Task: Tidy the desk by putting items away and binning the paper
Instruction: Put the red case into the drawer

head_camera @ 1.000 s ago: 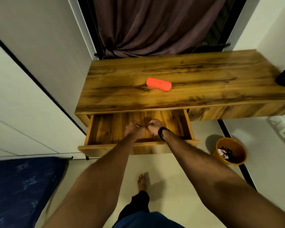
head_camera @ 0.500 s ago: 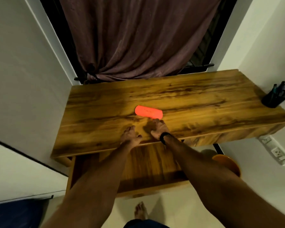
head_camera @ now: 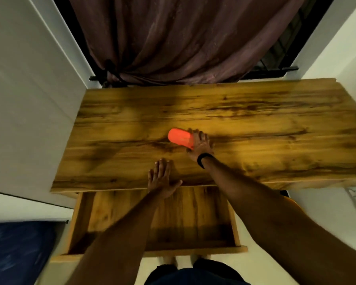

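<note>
A wooden desk (head_camera: 255,124) stands under a dark curtain (head_camera: 183,38); an orange case (head_camera: 180,139) lies flat near the middle of the desk top; the right hand (head_camera: 200,146) is on the right end of the case, fingers bent over it and holding it; the left hand (head_camera: 159,178) lies flat on the front edge of the desk, fingers straight, holding nothing; just below that edge the drawer (head_camera: 193,219) is pulled out.
</note>
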A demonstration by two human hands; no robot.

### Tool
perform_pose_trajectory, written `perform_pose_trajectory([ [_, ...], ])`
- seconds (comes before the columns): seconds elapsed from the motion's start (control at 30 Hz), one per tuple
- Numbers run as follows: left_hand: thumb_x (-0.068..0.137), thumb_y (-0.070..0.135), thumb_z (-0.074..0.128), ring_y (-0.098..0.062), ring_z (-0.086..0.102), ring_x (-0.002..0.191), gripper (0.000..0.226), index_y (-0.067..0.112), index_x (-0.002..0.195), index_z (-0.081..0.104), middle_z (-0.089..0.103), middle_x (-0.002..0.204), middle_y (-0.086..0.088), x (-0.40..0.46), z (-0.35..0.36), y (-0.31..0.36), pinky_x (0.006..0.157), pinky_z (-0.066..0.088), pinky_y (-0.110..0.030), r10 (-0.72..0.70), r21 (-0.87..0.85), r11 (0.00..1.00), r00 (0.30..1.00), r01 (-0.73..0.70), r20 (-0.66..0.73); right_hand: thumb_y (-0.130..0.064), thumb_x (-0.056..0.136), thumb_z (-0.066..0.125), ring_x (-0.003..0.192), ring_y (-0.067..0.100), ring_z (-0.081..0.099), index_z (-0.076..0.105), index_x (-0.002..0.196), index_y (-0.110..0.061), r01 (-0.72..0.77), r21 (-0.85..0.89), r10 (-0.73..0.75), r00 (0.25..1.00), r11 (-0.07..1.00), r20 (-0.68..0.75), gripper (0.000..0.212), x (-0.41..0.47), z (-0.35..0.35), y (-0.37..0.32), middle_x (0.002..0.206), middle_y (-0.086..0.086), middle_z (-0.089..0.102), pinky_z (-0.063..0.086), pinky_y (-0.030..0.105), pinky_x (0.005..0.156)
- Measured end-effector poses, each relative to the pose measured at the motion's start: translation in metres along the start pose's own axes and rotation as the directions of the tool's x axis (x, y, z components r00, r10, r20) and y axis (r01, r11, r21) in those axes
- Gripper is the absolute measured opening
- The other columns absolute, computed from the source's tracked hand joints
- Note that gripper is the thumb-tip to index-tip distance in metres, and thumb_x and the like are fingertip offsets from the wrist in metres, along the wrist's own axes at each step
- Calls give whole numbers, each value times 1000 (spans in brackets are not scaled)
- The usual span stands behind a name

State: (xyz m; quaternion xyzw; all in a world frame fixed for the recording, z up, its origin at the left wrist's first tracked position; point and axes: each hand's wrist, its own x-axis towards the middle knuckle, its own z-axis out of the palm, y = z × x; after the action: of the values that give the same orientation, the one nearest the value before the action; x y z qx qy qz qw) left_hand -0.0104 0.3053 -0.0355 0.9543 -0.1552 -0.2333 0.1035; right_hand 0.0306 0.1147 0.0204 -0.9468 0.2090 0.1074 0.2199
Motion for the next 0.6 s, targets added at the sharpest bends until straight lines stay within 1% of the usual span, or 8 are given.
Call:
perform_pose_trajectory([
  [0.07,85,72,39,-23,-20,148,95,30,152,-15,-23,160,-1,-2,4,1,120,-8,-47,-17,6,1000,999,18,-31,-32,88,60,148,30,8,12,152,-27,4,19,-5,999,1000,49,80,9,4,6,160,7,12,16,59,116],
  [0.13,87,70,38,-22,-19,148,92,30,152,-14,-22,160,0,-4,9,5,120,-8,-47,-43,-10,999,998,43,-49,-30,90,57,146,34,14,14,153,-26,14,6,-14,996,1000,85,77,15,10,13,158,11,15,19,57,115],
  [0.27,89,69,34,-20,-20,148,88,31,151,-16,-23,160,1,-12,19,10,120,-10,-47,-76,-34,997,994,73,-81,-33,88,58,131,41,35,19,151,-20,55,-11,-55,998,998,-7,75,3,24,20,143,19,31,30,50,107],
  [0.3,89,69,33,-20,-21,148,88,31,151,-17,-24,160,2,-12,20,9,120,-10,-48,-76,-34,997,994,74,-78,-32,87,59,129,41,36,20,150,-20,71,3,-70,997,998,-15,76,-1,28,21,141,19,33,31,49,107],
  [0.4,89,68,35,-20,-22,147,90,30,151,-17,-26,159,1,-15,19,8,120,-9,-47,-66,-44,997,998,66,-13,-30,82,65,130,39,33,22,147,-24,99,68,-102,994,993,45,78,-19,36,31,141,16,36,33,48,106],
  [0.47,89,65,39,-20,-17,149,91,25,153,-12,-19,161,0,-20,11,7,121,-7,-46,-49,-73,996,998,46,-45,-31,79,70,130,37,34,24,144,-24,141,71,-146,988,987,60,80,-32,37,35,141,14,38,34,47,103],
  [0.53,92,60,42,-23,1,151,86,22,154,-4,1,164,-4,-28,4,5,122,2,-44,-69,-233,972,992,43,-107,-33,78,73,129,37,34,25,144,-23,170,83,-178,979,982,96,83,-44,40,39,142,13,37,33,46,104],
  [0.6,93,57,43,-30,21,147,79,26,154,3,20,161,-8,-37,0,-1,119,19,-47,-127,-463,886,976,31,-177,-35,78,72,132,38,32,21,147,-23,211,52,-216,967,976,135,87,-60,45,45,145,14,34,30,48,108],
])
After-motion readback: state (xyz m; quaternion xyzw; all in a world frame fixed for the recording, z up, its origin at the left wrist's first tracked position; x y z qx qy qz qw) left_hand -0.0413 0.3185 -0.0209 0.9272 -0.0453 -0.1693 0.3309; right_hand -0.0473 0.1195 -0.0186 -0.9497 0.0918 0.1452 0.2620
